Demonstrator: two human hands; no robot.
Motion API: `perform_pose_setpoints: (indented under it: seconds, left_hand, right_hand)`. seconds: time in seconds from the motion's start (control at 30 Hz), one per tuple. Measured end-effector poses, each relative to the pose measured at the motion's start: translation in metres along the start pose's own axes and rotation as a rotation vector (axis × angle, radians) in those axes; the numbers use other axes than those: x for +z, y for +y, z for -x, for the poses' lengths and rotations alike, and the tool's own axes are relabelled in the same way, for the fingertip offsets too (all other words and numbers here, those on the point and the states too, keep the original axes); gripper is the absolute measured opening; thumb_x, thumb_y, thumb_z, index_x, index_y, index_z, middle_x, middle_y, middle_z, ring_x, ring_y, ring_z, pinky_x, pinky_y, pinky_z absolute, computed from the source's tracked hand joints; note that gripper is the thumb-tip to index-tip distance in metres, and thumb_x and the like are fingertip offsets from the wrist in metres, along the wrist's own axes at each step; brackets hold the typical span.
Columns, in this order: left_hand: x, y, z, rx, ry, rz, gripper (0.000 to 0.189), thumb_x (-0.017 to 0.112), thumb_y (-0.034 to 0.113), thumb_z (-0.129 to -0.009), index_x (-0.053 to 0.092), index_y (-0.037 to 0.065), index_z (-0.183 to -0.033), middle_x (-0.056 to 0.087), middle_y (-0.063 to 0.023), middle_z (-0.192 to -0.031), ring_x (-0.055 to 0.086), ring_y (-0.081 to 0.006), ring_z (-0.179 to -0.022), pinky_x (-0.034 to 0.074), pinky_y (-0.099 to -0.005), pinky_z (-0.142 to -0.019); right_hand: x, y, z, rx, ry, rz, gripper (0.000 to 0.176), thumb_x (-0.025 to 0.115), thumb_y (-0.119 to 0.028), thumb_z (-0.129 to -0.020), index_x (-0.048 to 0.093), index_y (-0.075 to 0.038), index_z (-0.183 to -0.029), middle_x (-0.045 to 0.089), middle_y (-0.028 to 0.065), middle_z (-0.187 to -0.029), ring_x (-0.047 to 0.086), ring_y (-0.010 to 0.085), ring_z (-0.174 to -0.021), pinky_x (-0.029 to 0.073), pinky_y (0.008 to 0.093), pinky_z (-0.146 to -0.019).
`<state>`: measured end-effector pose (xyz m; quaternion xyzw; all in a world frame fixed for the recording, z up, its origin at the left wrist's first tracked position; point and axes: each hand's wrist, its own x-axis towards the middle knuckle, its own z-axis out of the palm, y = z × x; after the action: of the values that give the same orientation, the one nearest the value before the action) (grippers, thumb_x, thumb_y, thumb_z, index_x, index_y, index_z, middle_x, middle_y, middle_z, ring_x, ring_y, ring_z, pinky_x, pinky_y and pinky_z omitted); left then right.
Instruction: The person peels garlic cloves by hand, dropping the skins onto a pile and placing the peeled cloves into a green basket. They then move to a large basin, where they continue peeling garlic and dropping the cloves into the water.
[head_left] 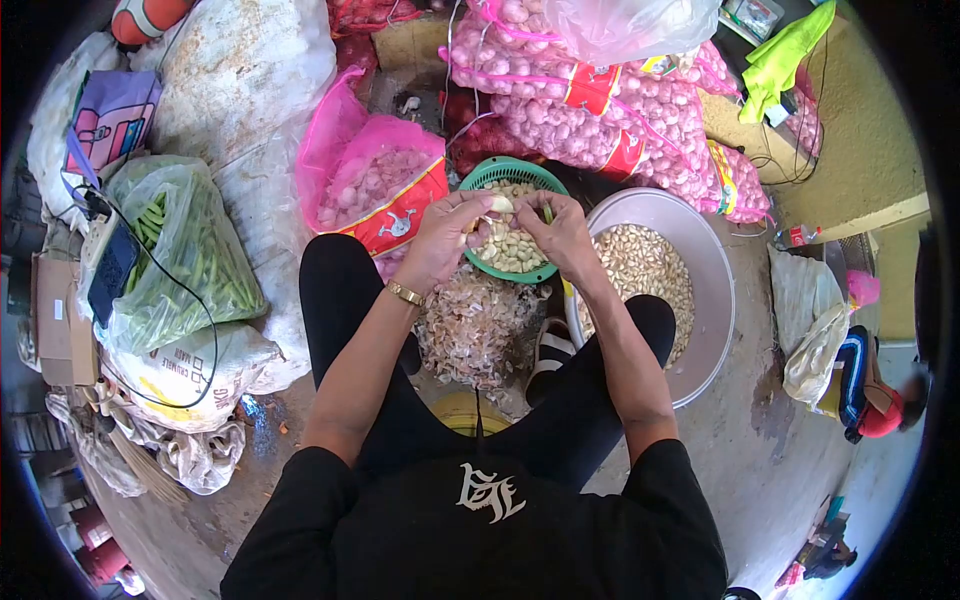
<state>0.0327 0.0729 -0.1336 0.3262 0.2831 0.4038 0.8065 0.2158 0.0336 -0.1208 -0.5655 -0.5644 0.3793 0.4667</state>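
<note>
Above a green plastic basket (474,181), my left hand (446,238) pinches a pale garlic clove (502,204) between thumb and fingers. My right hand (562,238) is closed too, its thumb touching the clove. A small greenish thing (547,213) shows between the right fingers, too small to name. Peeled garlic cloves (508,248) fill much of the basket below both hands. Left of the hands, a pink mesh bag (335,125) stands open with garlic (375,185) in it. To the right, a wide pale basin (716,300) holds many cloves (645,270).
Garlic skins (470,335) are heaped on the floor between my knees. Full garlic sacks (640,115) are stacked behind the basket. A plastic bag of green vegetables (180,245) with a phone (113,270) beside it sits at left. Another person (875,390) is at far right.
</note>
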Motion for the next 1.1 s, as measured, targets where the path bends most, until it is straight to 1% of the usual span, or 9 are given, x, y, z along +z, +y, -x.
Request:
perform_pose_setpoints:
  seconds: [0.07,0.33,0.47,0.53,0.63,0.8,0.9,0.97,1.1]
  left_hand:
    - [0.000,0.002,-0.001,-0.038,-0.022,0.073,0.018,0.060,0.011,-0.093,0.060,-0.001,-0.107,0.061,-0.0051,-0.095,0.049,-0.0060,-0.068,0.037,-0.0155,-0.052]
    - [0.000,0.004,-0.001,-0.198,-0.002,0.198,0.020,0.061,0.013,-0.092,0.059,0.001,-0.109,0.060,-0.0051,-0.094,0.052,-0.0084,-0.071,0.048,-0.0168,-0.061]
    - [0.008,0.011,0.001,-0.187,-0.011,0.162,0.019,0.060,0.013,-0.093,0.059,0.001,-0.107,0.060,-0.0044,-0.091,0.051,-0.0076,-0.069,0.044,-0.0165,-0.053]
    - [0.005,0.012,0.001,-0.084,-0.086,0.095,0.018,0.058,0.014,-0.094,0.059,0.000,-0.107,0.059,-0.0036,-0.086,0.049,-0.0061,-0.062,0.038,-0.0164,-0.046]
    - [-0.009,0.019,0.001,-0.017,-0.136,-0.052,0.021,0.062,0.017,-0.092,0.062,0.001,-0.106,0.065,-0.0049,-0.091,0.055,-0.0057,-0.069,0.040,-0.0187,-0.054]
    - [0.000,0.019,0.003,-0.003,-0.085,-0.131,0.021,0.060,0.017,-0.093,0.062,0.001,-0.105,0.063,-0.0035,-0.087,0.048,-0.0043,-0.061,0.034,-0.0165,-0.048]
    - [0.001,0.015,0.005,-0.001,-0.043,-0.124,0.021,0.060,0.017,-0.094,0.062,0.001,-0.107,0.062,-0.0022,-0.088,0.045,-0.0037,-0.056,0.034,-0.0156,-0.046]
    - [0.001,0.012,0.003,-0.001,-0.036,-0.120,0.021,0.061,0.018,-0.094,0.062,0.001,-0.107,0.063,-0.0022,-0.091,0.045,-0.0035,-0.057,0.035,-0.0158,-0.047]
    - [0.004,0.008,0.003,-0.014,-0.061,-0.179,0.022,0.066,0.016,-0.090,0.065,0.002,-0.107,0.065,-0.0018,-0.093,0.049,-0.0029,-0.064,0.038,-0.0164,-0.052]
  right_hand:
    - [0.000,-0.001,-0.002,0.137,-0.030,-0.186,0.020,0.067,-0.021,-0.089,0.066,-0.001,-0.091,0.065,0.0005,-0.072,0.043,0.0003,-0.051,0.030,0.0187,-0.044]
    - [-0.008,-0.019,0.003,0.334,-0.110,-0.429,0.019,0.066,-0.023,-0.089,0.063,-0.005,-0.085,0.056,-0.0036,-0.065,0.037,0.0016,-0.047,0.025,0.0202,-0.042]
    - [-0.004,-0.023,0.005,0.277,-0.082,-0.345,0.021,0.067,-0.026,-0.089,0.063,-0.006,-0.086,0.051,-0.0062,-0.063,0.034,0.0008,-0.045,0.023,0.0193,-0.042]
    - [-0.010,-0.027,0.006,0.264,-0.122,-0.318,0.022,0.068,-0.027,-0.089,0.063,-0.006,-0.086,0.053,-0.0056,-0.064,0.034,0.0007,-0.046,0.024,0.0191,-0.042]
    - [-0.006,-0.030,0.005,0.197,-0.127,-0.297,0.024,0.070,-0.028,-0.088,0.065,-0.005,-0.088,0.059,-0.0036,-0.068,0.036,0.0007,-0.047,0.025,0.0186,-0.043]
    - [-0.003,-0.022,0.003,0.123,-0.117,-0.289,0.027,0.072,-0.030,-0.086,0.067,-0.004,-0.093,0.065,-0.0006,-0.075,0.036,0.0003,-0.049,0.025,0.0181,-0.043]
    - [0.000,-0.014,0.001,0.111,-0.107,-0.289,0.026,0.070,-0.026,-0.088,0.067,-0.002,-0.095,0.065,-0.0003,-0.078,0.045,0.0016,-0.056,0.034,0.0185,-0.049]
    - [0.004,-0.006,-0.001,-0.086,-0.057,-0.103,0.023,0.067,-0.022,-0.091,0.066,0.001,-0.095,0.064,0.0010,-0.082,0.052,0.0044,-0.069,0.043,0.0204,-0.062]
    - [0.000,-0.010,0.002,-0.058,-0.061,-0.011,0.022,0.063,-0.018,-0.093,0.064,0.003,-0.097,0.063,0.0019,-0.083,0.055,0.0068,-0.079,0.045,0.0226,-0.073]
